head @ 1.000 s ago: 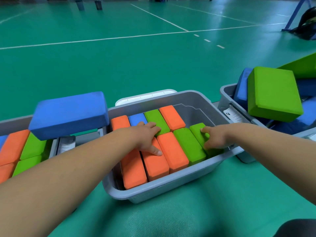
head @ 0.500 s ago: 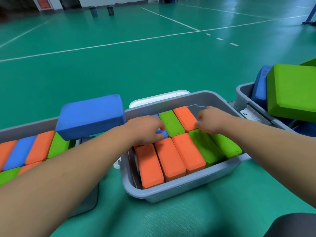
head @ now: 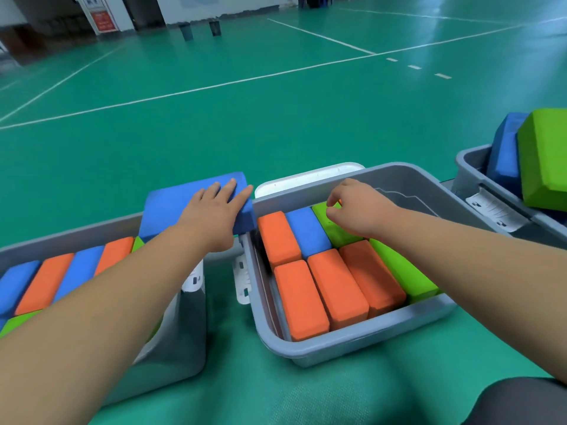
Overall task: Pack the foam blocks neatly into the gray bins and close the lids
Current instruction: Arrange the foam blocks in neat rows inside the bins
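The left hand (head: 214, 210) lies flat, fingers straight, on the large blue foam slab (head: 184, 207). The slab rests across the far right corner of the left gray plastic bin (head: 76, 237). The hand is probably steadying or about to lift it, since it sits too high for a lid. The right hand (head: 362, 210) curls its fingers over the far row of the middle gray bin (head: 352, 348), above a green foam brick (head: 337, 234); whether it pinches anything cannot be told. Orange foam bricks (head: 334, 286) sit packed edge to edge along the near wall, evidently to save room. A white lid (head: 306, 176) lies behind the bin. No label is readable, and the distant red sign (head: 104, 21) is blurred.
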A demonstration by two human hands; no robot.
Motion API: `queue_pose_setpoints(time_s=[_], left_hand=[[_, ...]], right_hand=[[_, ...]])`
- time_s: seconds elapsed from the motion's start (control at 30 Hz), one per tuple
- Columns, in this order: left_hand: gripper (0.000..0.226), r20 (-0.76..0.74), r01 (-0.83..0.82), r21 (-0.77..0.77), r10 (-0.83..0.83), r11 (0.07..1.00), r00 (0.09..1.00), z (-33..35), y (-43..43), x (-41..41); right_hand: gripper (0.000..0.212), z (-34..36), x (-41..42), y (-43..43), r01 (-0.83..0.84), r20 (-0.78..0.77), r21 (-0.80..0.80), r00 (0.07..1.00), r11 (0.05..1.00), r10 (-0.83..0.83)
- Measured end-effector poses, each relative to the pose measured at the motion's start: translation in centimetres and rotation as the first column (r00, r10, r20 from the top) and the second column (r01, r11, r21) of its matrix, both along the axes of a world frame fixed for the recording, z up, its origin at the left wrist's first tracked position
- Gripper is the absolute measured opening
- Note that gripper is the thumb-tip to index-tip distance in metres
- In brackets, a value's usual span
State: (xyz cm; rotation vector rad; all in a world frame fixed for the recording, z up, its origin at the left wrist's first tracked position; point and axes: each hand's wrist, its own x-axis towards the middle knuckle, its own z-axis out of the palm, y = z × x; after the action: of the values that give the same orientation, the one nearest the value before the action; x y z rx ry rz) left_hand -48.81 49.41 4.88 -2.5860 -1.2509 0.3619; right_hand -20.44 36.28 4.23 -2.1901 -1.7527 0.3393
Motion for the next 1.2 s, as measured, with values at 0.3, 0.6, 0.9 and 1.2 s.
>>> queue_pose_setpoints(time_s=[0.3, 0.6, 0.9, 1.2], left_hand=[[0.105, 0.046, -0.033, 0.115, 0.028, 0.993, 0.999, -1.4, 0.3, -1.3], [0.093, 0.147, 0.170, 0.187, -0.199, 0.968, 0.969, 1.5, -3.1, 3.0], [0.084, 0.149, 0.400, 0.274, -0.450, 0.875, 0.881, 1.3, -7.9, 9.0], [0.088, 0.324, 0.364, 0.208, -0.415, 0.908, 0.850, -0.1, -8.0, 12.4]], right_hand=[[0.022, 0.1, -2.6, 0.9, -0.099, -0.125, 0.108, 0.986, 0.989, 0.113], [0.043, 1.8, -4.2, 0.8, 0.234, -0.795, -0.022, 0.585, 0.972, -0.158], [0.037, 1.3, -1.0, -1.2, 0.322, -0.934, -0.188, 0.235, 0.928, -0.271], [0.039, 1.4, 2.7, -2.9, 0.535, -0.963, -0.202, 0.046, 0.821, -0.267]])
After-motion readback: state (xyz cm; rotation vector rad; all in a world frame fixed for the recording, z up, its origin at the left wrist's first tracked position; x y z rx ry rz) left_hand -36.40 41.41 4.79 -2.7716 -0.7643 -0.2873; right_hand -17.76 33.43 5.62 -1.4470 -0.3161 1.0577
